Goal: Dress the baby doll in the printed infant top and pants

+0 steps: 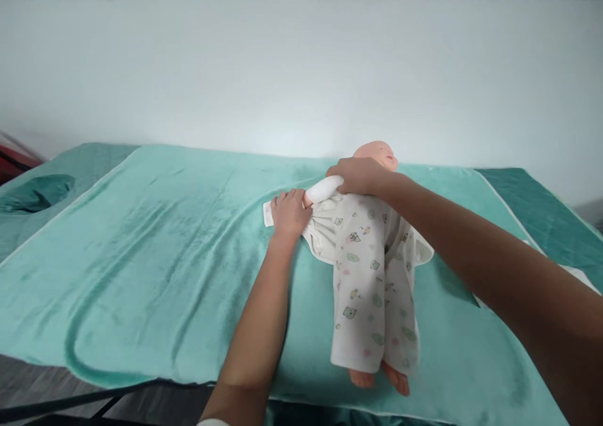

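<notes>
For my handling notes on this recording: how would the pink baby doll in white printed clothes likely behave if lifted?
The doll probably won't roll, lying flat on the turquoise plush blanket. Its feet look smooth and moulded, so likely firm. The creased clothes may sag or bunch.

A doll (370,250) in printed clothes (358,300) lies, legs outstretched.

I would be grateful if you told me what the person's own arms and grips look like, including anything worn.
The left arm and right arm show no sleeves along their visible lengths. A sliver of white band or cuff shows at the left arm's lower end. Neither grip shows a glove, watch or bracelet.
</notes>
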A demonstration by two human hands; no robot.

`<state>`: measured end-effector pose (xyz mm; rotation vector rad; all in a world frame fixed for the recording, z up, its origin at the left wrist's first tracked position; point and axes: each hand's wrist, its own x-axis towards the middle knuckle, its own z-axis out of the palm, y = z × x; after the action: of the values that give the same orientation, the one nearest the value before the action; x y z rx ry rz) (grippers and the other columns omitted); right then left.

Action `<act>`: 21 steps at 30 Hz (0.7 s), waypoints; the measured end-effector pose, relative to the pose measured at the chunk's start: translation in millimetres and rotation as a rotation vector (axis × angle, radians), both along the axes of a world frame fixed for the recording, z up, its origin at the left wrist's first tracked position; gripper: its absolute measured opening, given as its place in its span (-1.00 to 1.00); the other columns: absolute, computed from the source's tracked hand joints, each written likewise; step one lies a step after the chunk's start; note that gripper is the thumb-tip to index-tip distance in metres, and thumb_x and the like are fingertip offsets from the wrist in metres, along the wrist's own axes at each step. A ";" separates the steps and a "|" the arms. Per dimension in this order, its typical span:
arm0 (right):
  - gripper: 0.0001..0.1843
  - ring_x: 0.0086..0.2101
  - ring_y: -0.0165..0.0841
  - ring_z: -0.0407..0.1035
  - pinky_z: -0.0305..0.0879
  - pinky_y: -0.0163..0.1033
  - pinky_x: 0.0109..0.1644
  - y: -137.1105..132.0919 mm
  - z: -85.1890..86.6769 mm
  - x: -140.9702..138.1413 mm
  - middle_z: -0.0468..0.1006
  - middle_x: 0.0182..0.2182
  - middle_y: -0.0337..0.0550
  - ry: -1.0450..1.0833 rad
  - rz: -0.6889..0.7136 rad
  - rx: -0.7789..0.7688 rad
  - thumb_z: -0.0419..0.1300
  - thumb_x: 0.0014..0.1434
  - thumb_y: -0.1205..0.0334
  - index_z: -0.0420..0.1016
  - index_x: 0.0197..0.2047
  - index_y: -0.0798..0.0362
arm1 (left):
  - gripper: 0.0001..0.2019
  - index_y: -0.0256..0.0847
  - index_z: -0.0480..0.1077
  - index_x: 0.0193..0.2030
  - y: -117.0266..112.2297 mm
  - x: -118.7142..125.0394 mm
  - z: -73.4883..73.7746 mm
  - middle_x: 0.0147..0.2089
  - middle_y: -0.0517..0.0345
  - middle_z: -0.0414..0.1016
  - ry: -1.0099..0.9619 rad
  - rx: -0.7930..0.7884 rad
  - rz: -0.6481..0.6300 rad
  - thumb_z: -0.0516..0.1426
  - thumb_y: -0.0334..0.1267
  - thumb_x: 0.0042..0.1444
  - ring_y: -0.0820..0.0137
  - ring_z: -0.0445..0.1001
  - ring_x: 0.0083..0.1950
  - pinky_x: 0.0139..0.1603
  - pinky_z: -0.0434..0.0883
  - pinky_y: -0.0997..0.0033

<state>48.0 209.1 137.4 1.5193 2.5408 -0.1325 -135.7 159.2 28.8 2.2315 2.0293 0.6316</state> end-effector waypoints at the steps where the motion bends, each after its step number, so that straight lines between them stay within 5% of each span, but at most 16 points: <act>1: -0.67 -0.29 -0.19 0.44 0.15 -0.18 -0.31 -0.8 2.5 4.7 0.57 -0.15 -0.09 0.020 -0.017 0.021 0.19 0.10 0.28 0.55 -0.05 -0.12 | -0.74 -0.06 0.42 0.01 -0.1 -1.2 0.2 0.05 0.02 0.56 -0.008 -0.016 0.010 0.12 -0.26 0.17 0.07 0.41 0.16 0.24 0.26 0.00; 9: -0.72 -0.30 -0.25 0.40 0.09 -0.21 -0.36 -7.0 7.6 18.2 0.54 -0.15 -0.10 0.084 -0.063 0.076 0.19 0.12 0.26 0.55 -0.08 -0.11 | -0.72 -0.08 0.38 0.00 4.0 -10.6 4.9 -0.10 -0.02 0.61 -0.089 -0.149 0.120 0.13 -0.04 0.21 0.07 0.55 -0.01 -0.02 0.38 0.13; 12: -0.71 -0.28 -0.23 0.43 0.11 -0.21 -0.35 -7.9 0.8 6.4 0.55 -0.14 -0.08 0.078 -0.029 0.053 0.17 0.15 0.26 0.55 -0.06 -0.11 | -0.74 -0.07 0.36 0.05 3.9 -10.6 5.3 -0.01 -0.02 0.58 -0.079 -0.053 0.144 0.11 -0.11 0.25 0.09 0.53 0.04 0.02 0.37 0.14; 17: -0.72 -0.18 -0.12 0.47 0.22 -0.17 -0.28 -5.8 -16.4 -21.9 0.57 -0.08 0.00 0.019 0.020 0.000 0.17 0.18 0.28 0.55 -0.04 -0.07 | -0.74 -0.08 0.36 0.07 1.7 -2.5 0.7 0.09 -0.05 0.51 0.089 0.063 0.005 0.13 -0.21 0.25 0.05 0.42 0.18 0.29 0.20 -0.01; 21: -0.66 0.00 -0.05 0.41 0.32 -0.12 -0.13 -8.7 -25.0 -22.0 0.53 0.04 0.05 0.082 0.062 0.058 0.15 0.25 0.23 0.51 0.09 -0.02 | -0.72 -0.10 0.34 0.08 5.1 -2.3 -5.5 0.09 -0.06 0.51 0.057 -0.037 -0.055 0.13 -0.13 0.27 0.06 0.44 0.16 0.14 0.31 0.08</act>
<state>26.0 200.4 112.4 1.4830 2.6747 -0.1152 -138.0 164.3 23.3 2.3016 1.9796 0.5278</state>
